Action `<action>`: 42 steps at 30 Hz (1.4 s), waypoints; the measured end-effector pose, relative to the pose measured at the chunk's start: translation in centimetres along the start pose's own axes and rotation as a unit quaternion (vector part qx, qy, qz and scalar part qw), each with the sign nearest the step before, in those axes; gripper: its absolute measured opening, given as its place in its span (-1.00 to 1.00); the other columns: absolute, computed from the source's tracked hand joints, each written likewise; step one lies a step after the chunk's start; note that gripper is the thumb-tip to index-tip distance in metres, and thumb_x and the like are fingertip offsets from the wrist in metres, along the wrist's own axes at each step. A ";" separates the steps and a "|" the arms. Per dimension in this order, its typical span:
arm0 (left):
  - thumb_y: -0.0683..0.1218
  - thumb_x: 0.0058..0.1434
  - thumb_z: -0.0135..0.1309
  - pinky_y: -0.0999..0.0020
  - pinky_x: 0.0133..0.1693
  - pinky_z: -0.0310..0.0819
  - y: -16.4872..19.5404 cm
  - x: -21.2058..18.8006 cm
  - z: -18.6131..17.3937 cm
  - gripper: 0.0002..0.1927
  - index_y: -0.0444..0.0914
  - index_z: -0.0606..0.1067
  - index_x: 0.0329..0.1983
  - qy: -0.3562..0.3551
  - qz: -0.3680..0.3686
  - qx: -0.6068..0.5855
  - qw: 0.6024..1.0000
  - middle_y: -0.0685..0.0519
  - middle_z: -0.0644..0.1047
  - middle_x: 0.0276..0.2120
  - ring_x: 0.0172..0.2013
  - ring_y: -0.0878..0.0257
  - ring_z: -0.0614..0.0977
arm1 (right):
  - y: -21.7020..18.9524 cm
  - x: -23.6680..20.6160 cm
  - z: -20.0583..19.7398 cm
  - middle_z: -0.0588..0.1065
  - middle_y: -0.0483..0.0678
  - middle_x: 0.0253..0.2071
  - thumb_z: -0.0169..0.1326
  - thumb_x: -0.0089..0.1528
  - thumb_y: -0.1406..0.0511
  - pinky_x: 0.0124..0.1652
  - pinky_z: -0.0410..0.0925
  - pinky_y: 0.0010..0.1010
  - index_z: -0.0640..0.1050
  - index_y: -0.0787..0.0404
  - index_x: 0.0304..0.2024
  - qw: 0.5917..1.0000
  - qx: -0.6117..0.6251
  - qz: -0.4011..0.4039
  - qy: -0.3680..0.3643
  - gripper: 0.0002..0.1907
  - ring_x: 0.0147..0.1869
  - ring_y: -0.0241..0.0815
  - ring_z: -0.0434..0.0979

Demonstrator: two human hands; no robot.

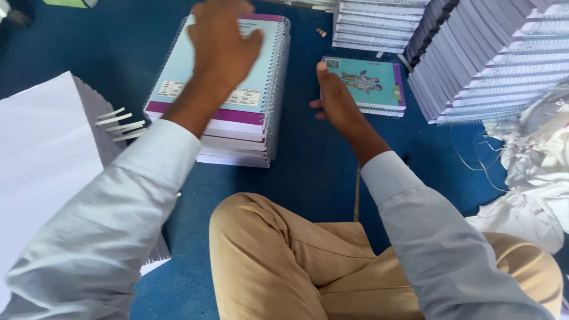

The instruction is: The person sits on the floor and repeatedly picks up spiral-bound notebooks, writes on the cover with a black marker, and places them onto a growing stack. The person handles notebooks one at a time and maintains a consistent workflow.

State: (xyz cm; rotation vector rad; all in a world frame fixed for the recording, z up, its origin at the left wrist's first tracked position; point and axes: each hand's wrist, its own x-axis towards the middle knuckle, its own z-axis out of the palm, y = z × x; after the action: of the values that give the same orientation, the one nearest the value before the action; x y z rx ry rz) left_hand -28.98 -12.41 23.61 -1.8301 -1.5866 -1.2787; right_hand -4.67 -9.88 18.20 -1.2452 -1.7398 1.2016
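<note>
My left hand (220, 44) hovers flat, fingers apart, over a tall stack of spiral-bound notebooks (237, 127) with a light blue and purple back cover. It holds nothing. My right hand (335, 98) grips the left edge of a single notebook (372, 83) with a teal cover and a picture of two figures. That notebook lies on a low pile on the blue floor, to the right of the tall stack.
Slanted rows of stacked spiral notebooks (474, 65) fill the upper right. A big pile of white paper sheets (41, 160) stands at left, with loose paper strips (121, 124) beside it. Crumpled white wrapping (533, 178) lies at right. My tan-trousered knee (278, 261) is in front.
</note>
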 end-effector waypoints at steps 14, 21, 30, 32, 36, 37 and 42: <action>-0.08 0.14 0.27 0.17 -0.10 0.52 17.2 -5.3 10.1 -0.76 -0.27 0.58 -0.17 -0.172 -0.051 -0.305 0.935 -0.07 0.63 -0.23 -0.16 0.07 0.66 | 9.4 -3.9 -12.8 0.53 0.22 0.00 -0.25 0.29 -0.26 -0.20 0.48 -0.20 0.45 0.36 0.18 0.987 -0.136 0.081 0.013 -0.13 -0.06 -0.01 0.60; -0.06 0.21 0.21 0.24 -0.07 0.56 15.0 -12.8 17.3 -0.67 -0.31 0.57 -0.01 -0.261 -0.175 -0.331 0.890 -0.10 0.64 -0.14 -0.09 0.09 0.68 | 18.0 -3.6 -19.7 0.59 0.11 -0.37 -0.09 0.31 -0.18 -0.28 0.44 -0.22 0.58 0.30 -0.03 0.947 -0.246 0.205 0.015 -0.31 -0.32 -0.04 0.61; -0.06 0.22 0.17 0.30 -0.07 0.57 9.4 -19.8 24.9 -0.66 -0.31 0.58 0.02 -0.280 -0.310 -0.366 0.831 -0.08 0.67 -0.15 -0.11 0.18 0.70 | 25.2 -2.4 -21.4 0.55 0.14 -0.54 0.11 0.26 -0.14 -0.45 0.39 -0.23 0.63 0.39 -0.43 0.880 -0.353 0.315 -0.039 -0.33 -0.52 -0.02 0.56; -0.06 0.21 0.18 0.32 -0.10 0.57 8.6 -20.3 25.5 -0.65 -0.30 0.59 0.02 -0.299 -0.350 -0.342 0.819 -0.06 0.67 -0.17 -0.15 0.19 0.69 | 25.7 -1.9 -20.9 0.55 0.11 -0.55 0.11 0.26 -0.14 -0.47 0.37 -0.25 0.64 0.37 -0.43 0.865 -0.357 0.349 -0.038 -0.34 -0.52 -0.02 0.56; -0.04 0.20 0.19 0.34 -0.12 0.54 8.0 -20.1 25.8 -0.64 -0.30 0.58 0.02 -0.307 -0.386 -0.334 0.803 -0.02 0.65 -0.20 -0.17 0.21 0.67 | 26.8 -1.0 -20.1 0.57 0.08 -0.53 0.17 0.22 -0.11 -0.46 0.40 -0.25 0.64 0.30 -0.40 0.841 -0.374 0.388 -0.045 -0.43 -0.50 -0.04 0.58; -0.04 0.19 0.20 0.34 -0.11 0.53 8.1 -19.9 25.8 -0.63 -0.30 0.59 0.02 -0.311 -0.393 -0.325 0.802 -0.02 0.65 -0.21 -0.17 0.22 0.66 | 27.0 -0.6 -20.1 0.57 0.08 -0.53 0.17 0.22 -0.08 -0.44 0.41 -0.23 0.64 0.30 -0.39 0.848 -0.362 0.386 -0.043 -0.46 -0.49 -0.03 0.58; -0.04 0.21 0.18 0.37 -0.17 0.50 8.6 -19.1 25.4 -0.63 -0.30 0.58 0.04 -0.318 -0.443 -0.348 0.762 0.03 0.61 -0.25 -0.22 0.26 0.63 | 27.9 0.2 -21.6 0.60 0.05 -0.50 0.13 0.25 0.02 -0.32 0.46 -0.20 0.64 0.23 -0.33 0.856 -0.358 0.373 -0.009 -0.61 -0.42 -0.04 0.63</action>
State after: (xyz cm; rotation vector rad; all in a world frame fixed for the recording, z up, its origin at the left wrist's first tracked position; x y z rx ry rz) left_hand -10.34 -5.62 -2.69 -2.1320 -2.8914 -1.9671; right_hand 23.65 -0.08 -0.48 -2.5313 -1.8358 0.9338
